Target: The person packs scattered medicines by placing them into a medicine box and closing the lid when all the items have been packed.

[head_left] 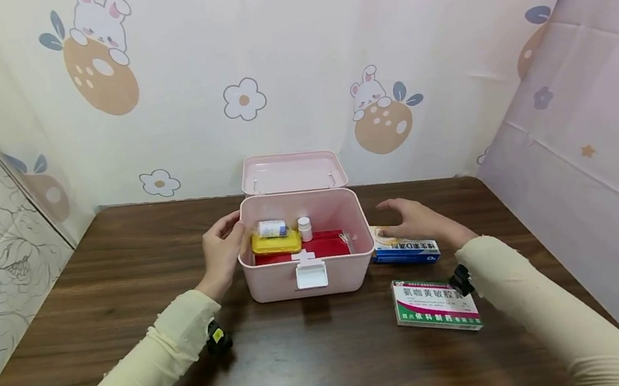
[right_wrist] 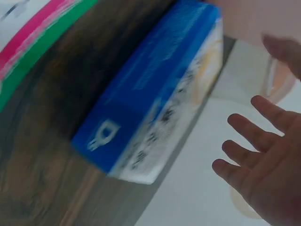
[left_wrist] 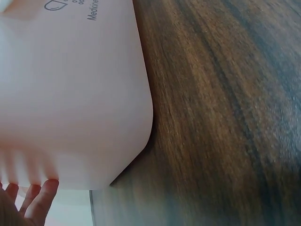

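Observation:
A pink medicine box (head_left: 309, 279) stands on the table with its lid (head_left: 293, 173) raised. Against its left side rests my left hand (head_left: 220, 250); in the left wrist view the fingertips (left_wrist: 49, 186) touch the outer wall. Inside lie a yellow case (head_left: 276, 243), a small printed white pack (head_left: 272, 228), a white bottle (head_left: 305, 229), a flat red item (head_left: 325, 244) and cotton swabs (head_left: 344, 238). My right hand (head_left: 416, 221), fingers spread and holding nothing, hovers over a blue-and-white carton (head_left: 405, 253) beside the box.
Nearer the front right lies a flat medicine carton (head_left: 436, 307) in white, green and magenta, partly overlapped by the right wrist camera (head_left: 462, 280). A patterned curtain (head_left: 296, 90) hangs behind the brown wooden table (head_left: 310, 375).

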Action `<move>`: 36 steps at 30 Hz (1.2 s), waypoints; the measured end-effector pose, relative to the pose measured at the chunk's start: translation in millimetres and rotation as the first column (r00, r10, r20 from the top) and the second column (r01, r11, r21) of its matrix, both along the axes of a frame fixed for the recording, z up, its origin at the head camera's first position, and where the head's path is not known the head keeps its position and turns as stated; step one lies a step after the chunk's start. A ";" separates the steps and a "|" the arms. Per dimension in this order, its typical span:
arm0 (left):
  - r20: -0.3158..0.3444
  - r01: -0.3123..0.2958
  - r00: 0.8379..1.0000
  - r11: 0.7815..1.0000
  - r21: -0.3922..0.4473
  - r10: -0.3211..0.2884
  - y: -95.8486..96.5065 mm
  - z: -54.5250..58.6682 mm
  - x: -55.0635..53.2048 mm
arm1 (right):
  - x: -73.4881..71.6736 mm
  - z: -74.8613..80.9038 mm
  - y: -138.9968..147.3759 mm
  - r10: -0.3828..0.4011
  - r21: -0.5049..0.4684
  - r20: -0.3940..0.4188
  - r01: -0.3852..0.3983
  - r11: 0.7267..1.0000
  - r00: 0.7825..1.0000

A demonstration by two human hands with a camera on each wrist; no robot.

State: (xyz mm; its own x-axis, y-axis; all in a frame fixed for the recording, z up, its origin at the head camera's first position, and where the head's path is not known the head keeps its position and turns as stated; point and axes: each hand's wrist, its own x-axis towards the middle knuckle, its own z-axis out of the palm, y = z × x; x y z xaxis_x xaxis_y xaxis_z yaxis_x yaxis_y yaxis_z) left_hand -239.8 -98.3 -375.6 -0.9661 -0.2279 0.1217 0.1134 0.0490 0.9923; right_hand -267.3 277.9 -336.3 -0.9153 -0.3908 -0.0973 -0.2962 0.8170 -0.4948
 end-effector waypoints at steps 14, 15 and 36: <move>-0.025 0.011 1.000 1.000 0.011 -0.011 0.1 -2.2 0.9 | -1.8 -26.2 19.9 0.062 0.209 0.101 -0.082 0.974 0.993; -0.021 0.014 1.000 1.000 0.008 -0.014 -0.1 -2.3 1.0 | -2.1 -27.1 20.8 0.058 0.208 0.106 -0.079 0.975 0.993; -0.001 0.021 1.000 1.000 -0.003 -0.021 -2.1 -1.8 2.0 | 3.7 22.0 32.6 0.079 0.211 -0.009 -0.075 0.974 0.997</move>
State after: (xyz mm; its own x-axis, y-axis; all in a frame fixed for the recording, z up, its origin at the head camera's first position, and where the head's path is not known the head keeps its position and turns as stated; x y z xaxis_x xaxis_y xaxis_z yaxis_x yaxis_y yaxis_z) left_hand -237.8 -100.4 -377.4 -0.9705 -0.2076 0.1229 0.1151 0.0496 0.9921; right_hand -263.6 310.5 -314.4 -0.8856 -0.4325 -0.1693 -0.3693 0.8768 -0.3081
